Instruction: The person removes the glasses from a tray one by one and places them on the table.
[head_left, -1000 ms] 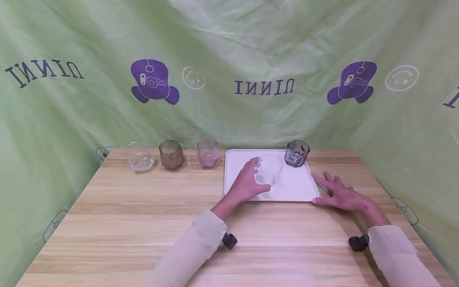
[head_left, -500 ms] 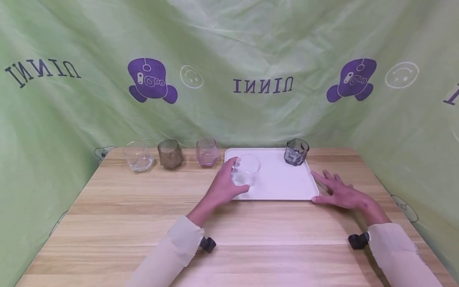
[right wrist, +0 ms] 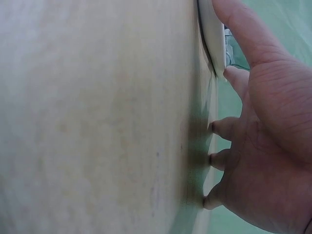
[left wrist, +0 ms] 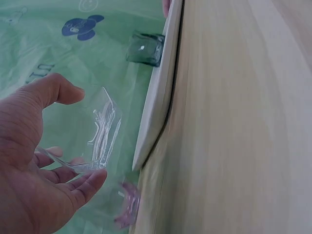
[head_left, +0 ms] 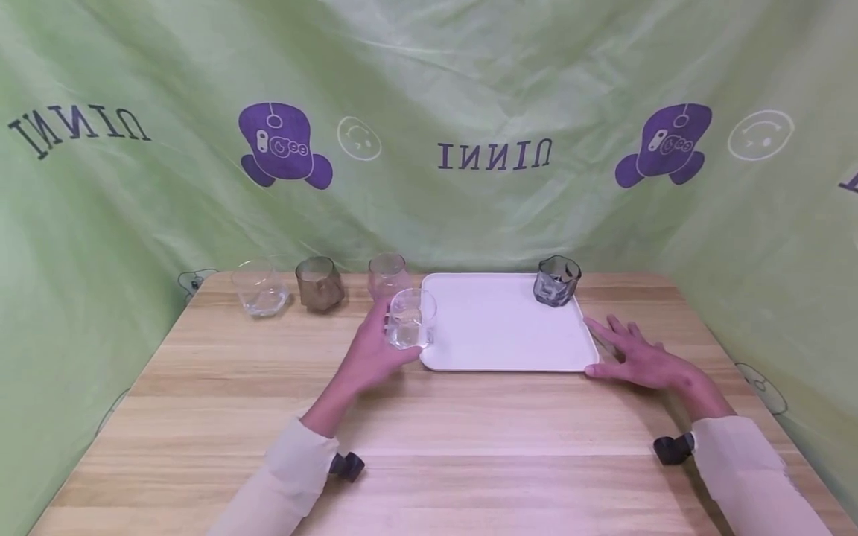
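My left hand (head_left: 372, 353) grips a clear glass cup (head_left: 411, 320) at the left edge of the white tray (head_left: 503, 320). In the left wrist view the fingers curl under the cup (left wrist: 105, 131), and it looks raised off the table. A dark grey glass cup (head_left: 556, 281) stands in the tray's far right corner. On the right, my right hand (head_left: 643, 361) touches the tray's side with thumb and index finger, the others spread on the table. The pink glass cup (head_left: 389, 274) behind the held cup is partly hidden.
Left of the pink cup stand a brown glass cup (head_left: 320, 285) and another clear glass cup (head_left: 261, 289), in a row along the back of the wooden table (head_left: 469, 447). A green printed curtain (head_left: 402, 208) rises directly behind and at both sides.
My left hand has carried the clear glass cup leftward, from over the tray's middle to its left edge. The right hand has stayed at the tray's right side.
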Demonstrator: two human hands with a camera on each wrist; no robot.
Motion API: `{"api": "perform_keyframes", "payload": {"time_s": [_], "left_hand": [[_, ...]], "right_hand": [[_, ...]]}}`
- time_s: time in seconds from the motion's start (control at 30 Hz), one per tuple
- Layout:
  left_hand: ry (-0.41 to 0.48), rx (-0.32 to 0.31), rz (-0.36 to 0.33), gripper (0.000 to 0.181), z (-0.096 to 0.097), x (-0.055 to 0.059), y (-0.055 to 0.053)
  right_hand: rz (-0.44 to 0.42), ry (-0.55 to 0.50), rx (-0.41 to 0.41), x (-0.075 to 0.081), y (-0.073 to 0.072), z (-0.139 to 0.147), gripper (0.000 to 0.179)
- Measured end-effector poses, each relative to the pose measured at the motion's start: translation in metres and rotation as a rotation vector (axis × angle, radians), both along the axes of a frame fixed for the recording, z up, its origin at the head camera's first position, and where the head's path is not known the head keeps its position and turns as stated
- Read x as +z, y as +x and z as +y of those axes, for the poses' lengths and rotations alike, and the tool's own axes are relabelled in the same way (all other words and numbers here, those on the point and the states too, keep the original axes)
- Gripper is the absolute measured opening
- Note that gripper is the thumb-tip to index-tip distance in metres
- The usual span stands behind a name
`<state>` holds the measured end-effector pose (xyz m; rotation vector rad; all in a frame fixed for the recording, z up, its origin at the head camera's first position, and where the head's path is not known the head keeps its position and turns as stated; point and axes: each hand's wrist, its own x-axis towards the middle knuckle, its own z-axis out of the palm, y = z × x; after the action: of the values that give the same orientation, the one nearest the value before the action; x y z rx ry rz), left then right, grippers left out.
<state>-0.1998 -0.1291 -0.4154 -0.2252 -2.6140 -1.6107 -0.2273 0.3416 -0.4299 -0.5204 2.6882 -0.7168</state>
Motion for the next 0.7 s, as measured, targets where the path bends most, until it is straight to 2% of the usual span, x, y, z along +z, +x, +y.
{"api": "perform_keyframes", "payload": {"time_s": [0.23, 0.47, 0.7], "left_hand": [[-0.023, 0.079, -0.036, 0.097, -0.038, 0.001, 0.003], [-0.047, 0.144, -0.027, 0.097, -0.072, 0.000, 0.003], [-0.091, 0.189, -0.005, 0.092, -0.101, -0.008, 0.005]], "right_hand": [[0.001, -0.004, 0.003, 0.000, 0.000, -0.001, 0.095], [0.000, -0.007, -0.002, 0.000, 0.001, -0.001, 0.095], [-0.004, -0.023, 0.000, -0.001, 0.002, 0.000, 0.095]]}}
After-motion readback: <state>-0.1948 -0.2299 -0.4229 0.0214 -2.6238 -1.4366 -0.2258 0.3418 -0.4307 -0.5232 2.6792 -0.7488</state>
